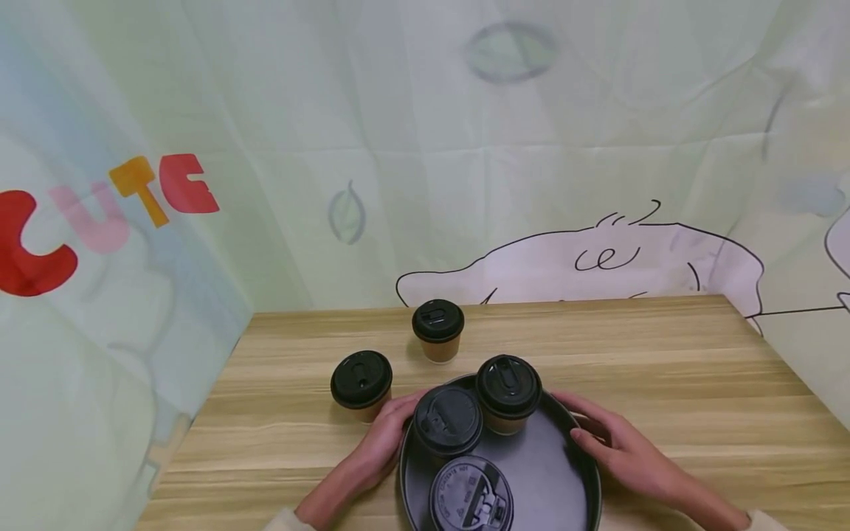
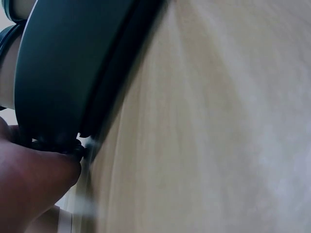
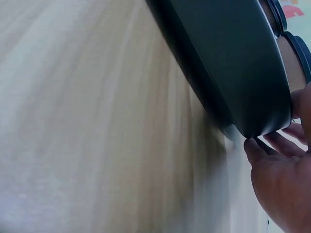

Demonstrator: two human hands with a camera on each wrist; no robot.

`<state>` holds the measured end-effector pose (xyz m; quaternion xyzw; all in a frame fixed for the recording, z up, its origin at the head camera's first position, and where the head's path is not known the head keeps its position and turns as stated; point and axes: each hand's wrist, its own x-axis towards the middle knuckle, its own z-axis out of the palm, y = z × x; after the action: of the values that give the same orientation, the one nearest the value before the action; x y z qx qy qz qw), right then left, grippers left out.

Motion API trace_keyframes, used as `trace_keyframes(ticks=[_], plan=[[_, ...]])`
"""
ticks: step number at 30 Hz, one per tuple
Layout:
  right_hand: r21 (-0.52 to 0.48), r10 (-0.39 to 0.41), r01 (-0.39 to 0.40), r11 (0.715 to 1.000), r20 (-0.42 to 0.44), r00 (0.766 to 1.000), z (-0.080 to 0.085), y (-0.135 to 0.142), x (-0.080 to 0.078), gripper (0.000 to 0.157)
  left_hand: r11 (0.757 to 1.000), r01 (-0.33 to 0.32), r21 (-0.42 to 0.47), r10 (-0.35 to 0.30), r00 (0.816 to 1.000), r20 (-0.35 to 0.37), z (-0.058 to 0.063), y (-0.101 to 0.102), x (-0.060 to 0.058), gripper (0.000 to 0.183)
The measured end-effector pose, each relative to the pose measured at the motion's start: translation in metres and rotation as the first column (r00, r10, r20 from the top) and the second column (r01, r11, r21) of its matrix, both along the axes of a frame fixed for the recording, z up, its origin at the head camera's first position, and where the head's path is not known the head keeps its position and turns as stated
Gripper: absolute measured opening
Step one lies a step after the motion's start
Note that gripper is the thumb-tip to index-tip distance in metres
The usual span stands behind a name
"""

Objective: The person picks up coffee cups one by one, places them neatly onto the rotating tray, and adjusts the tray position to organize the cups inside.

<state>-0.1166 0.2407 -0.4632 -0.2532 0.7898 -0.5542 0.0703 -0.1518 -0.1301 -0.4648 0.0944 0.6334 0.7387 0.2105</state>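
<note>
A round black tray [image 1: 554,472] sits low over the near part of the table, gripped at both sides. On its left part stand three lidded paper cups: a back cup [image 1: 508,387], a left cup [image 1: 448,419] and a front cup [image 1: 471,494]. My left hand [image 1: 388,435] holds the left rim, its fingertips hidden behind the cups and tray. My right hand [image 1: 620,450] grips the right rim, thumb at the edge. Both wrist views show the tray's outer wall [image 2: 68,68] close over the wood, with right fingers [image 3: 282,143] reaching under it.
Two more brown cups with black lids are on the wooden table [image 1: 299,457]: one cup [image 1: 361,383] just left of my left hand, another cup [image 1: 438,328] farther back. A printed curtain [image 1: 425,147] hangs behind the table's back edge and along its left side.
</note>
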Motion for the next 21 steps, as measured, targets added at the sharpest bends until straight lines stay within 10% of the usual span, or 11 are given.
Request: trace_keyframes(ticks=[21], plan=[[-0.013, 0.018, -0.017, 1.000, 0.049, 0.999, 0.006, 0.007, 0.004, 0.051, 1.000, -0.025, 0.010, 0.025, 1.000, 0.013, 0.001, 0.002, 0.001, 0.048]])
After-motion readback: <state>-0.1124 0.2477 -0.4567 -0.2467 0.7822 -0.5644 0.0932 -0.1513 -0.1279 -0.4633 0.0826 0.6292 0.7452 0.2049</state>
